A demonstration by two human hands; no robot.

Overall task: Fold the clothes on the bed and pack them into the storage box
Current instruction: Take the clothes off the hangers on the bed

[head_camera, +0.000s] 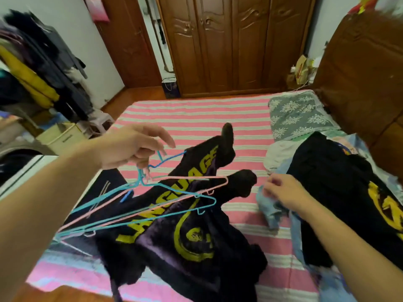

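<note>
My left hand (133,147) is up at about ten o'clock, and its fingers are curled round the hooks of a bunch of thin blue and pink wire hangers (139,205). I hold them up high so they stay off the clothes and out of my way. One blue hanger is still stuck in the black shirt with big yellow letters (185,225), which lies crumpled in the middle, down toward six o'clock, on the bed with the pink and white striped sheet (196,114). I think that shirt has to come free before I can fold it flat. My right hand (283,194) is at about three o'clock, with its fingers bent and pinching the edge of a light blue cloth (270,211), maybe to pull it out. Just past it, at four o'clock, is a heap of dark clothes with a yellow print (340,192), all waiting to be folded. At nine o'clock, off the bed, sits a pale box with a white rim (19,173). It may be the storage box, but I cannot tell what is inside it.
</note>
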